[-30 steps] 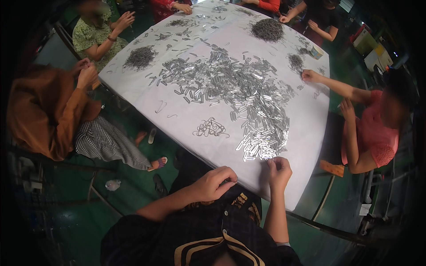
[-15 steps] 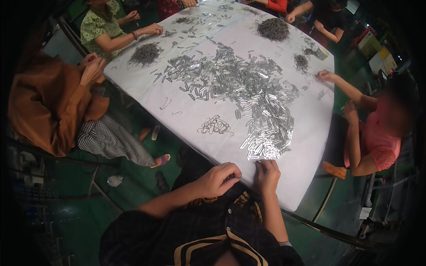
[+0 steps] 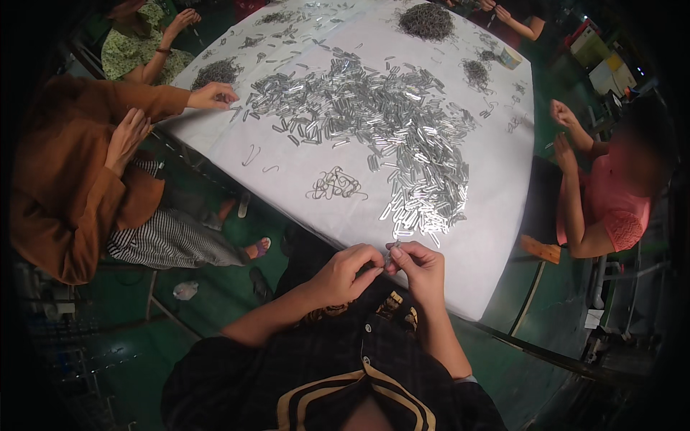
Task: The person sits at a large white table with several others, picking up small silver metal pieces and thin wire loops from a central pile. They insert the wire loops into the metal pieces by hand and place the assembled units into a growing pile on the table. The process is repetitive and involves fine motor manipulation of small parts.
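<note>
My left hand [image 3: 346, 274] and my right hand [image 3: 418, 271] meet just off the near edge of the white-covered table [image 3: 280, 188]. Between my right thumb and fingers sits a small shiny metal piece [image 3: 394, 246]. The left fingers are pinched right beside it; what they hold is too small to make out. Just beyond my hands spreads a big heap of narrow, shiny metal pieces [image 3: 430, 169]. A smaller pile of bent wire hooks [image 3: 336, 184] lies to its left, with a few loose wire hooks [image 3: 251, 154] farther left.
A person in brown [image 3: 79, 179] sits at the left, one hand over the table. Another in pink [image 3: 611, 194] sits at the right. Dark wire piles [image 3: 425, 21] and a paper cup [image 3: 510, 57] stand toward the far side, where more people work.
My right hand has come back from the heap's near end with a metal piece and met my left hand. The person in brown has reached onto the table; the view has shifted slightly.
</note>
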Demonstrator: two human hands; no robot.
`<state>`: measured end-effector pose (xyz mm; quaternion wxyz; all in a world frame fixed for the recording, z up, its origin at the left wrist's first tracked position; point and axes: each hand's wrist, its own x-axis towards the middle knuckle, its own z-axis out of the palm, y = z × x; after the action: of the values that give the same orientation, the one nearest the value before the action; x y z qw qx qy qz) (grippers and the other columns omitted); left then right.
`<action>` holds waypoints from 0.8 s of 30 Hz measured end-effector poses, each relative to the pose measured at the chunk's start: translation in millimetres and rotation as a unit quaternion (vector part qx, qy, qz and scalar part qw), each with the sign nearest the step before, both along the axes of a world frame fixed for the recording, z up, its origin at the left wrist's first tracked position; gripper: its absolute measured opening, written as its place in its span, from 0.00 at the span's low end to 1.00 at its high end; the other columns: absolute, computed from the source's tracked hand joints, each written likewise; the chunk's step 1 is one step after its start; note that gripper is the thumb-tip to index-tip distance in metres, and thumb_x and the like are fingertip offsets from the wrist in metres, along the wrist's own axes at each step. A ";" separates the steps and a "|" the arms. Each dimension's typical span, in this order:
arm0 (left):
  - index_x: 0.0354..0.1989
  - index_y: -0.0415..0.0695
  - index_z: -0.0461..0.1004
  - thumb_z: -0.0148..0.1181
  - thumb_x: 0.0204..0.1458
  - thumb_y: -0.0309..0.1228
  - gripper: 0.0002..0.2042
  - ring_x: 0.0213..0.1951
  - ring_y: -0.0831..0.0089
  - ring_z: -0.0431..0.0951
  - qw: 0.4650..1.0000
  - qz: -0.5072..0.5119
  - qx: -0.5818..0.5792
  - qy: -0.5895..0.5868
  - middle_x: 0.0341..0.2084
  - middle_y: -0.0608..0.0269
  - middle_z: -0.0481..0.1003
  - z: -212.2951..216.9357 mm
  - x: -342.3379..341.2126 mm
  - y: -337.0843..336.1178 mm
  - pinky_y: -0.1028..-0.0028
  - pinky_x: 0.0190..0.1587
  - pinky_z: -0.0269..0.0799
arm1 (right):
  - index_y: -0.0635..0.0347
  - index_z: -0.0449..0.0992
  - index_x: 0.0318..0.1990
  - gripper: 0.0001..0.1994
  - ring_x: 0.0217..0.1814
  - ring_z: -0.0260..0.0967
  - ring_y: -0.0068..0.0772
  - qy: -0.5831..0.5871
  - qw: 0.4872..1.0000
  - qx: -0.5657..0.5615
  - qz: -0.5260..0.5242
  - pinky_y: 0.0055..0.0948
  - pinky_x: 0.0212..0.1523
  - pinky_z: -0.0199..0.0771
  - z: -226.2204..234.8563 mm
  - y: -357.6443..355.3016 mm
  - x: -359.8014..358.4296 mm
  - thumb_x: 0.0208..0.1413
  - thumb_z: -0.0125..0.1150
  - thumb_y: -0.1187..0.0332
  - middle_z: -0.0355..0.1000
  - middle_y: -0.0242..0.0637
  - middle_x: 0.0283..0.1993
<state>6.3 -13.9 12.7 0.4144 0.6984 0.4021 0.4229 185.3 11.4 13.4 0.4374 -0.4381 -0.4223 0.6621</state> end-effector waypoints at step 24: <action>0.32 0.38 0.75 0.60 0.49 0.24 0.04 0.33 0.58 0.76 0.974 0.160 0.059 0.151 0.28 0.55 0.75 -32.2 -35.5 65.1 0.65 0.35 0.72 | 0.65 0.81 0.34 0.05 0.29 0.67 0.23 -0.187 0.963 0.186 -0.051 0.22 0.30 0.65 0.4 -17.6 -11.9 0.49 0.66 0.77 0.72 0.35 0.27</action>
<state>-29.2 51.2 -19.5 0.2337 0.7040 0.5410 0.3964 173.4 -6.2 13.7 0.4578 -0.4856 -0.5896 0.4549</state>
